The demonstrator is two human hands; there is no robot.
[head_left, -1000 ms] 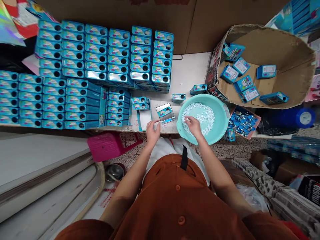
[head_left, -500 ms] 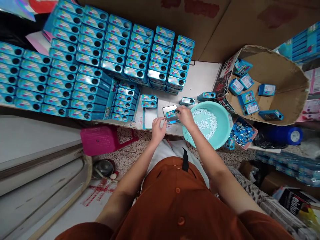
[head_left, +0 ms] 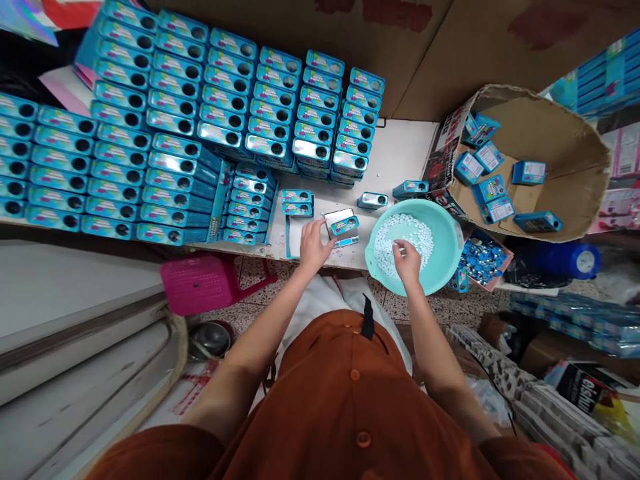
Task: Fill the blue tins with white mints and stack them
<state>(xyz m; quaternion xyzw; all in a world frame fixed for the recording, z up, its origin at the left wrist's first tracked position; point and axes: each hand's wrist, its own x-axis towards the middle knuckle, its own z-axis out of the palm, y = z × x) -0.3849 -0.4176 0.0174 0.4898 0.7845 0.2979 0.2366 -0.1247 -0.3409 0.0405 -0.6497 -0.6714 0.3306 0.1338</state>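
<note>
My left hand (head_left: 314,247) rests at the table's front edge, thumb and fingers apart, beside a blue tin (head_left: 345,225) with a colourful label. That tin lies against a small white-topped block (head_left: 339,215); whether the fingers touch either one is hard to tell. Over a mint-green plastic basin (head_left: 447,250), my right hand (head_left: 408,260) has its fingertips pinched together among small white pellets (head_left: 423,237). What the pinch holds, if anything, is too small to make out. Two more blue tins (head_left: 297,203) stand just beyond my left hand.
Stacked blue tins (head_left: 220,110) fill the table's back and left. A cut-down cardboard box (head_left: 575,160) with several tins stands right, above a tray of shiny blue caps (head_left: 483,261). Single tins (head_left: 373,200) stand behind the basin. A pink stool (head_left: 195,283) is below left.
My right hand has left the labelled tin and moved right into the basin of pellets. My left hand stays by the tin, its fingers slightly farther forward.
</note>
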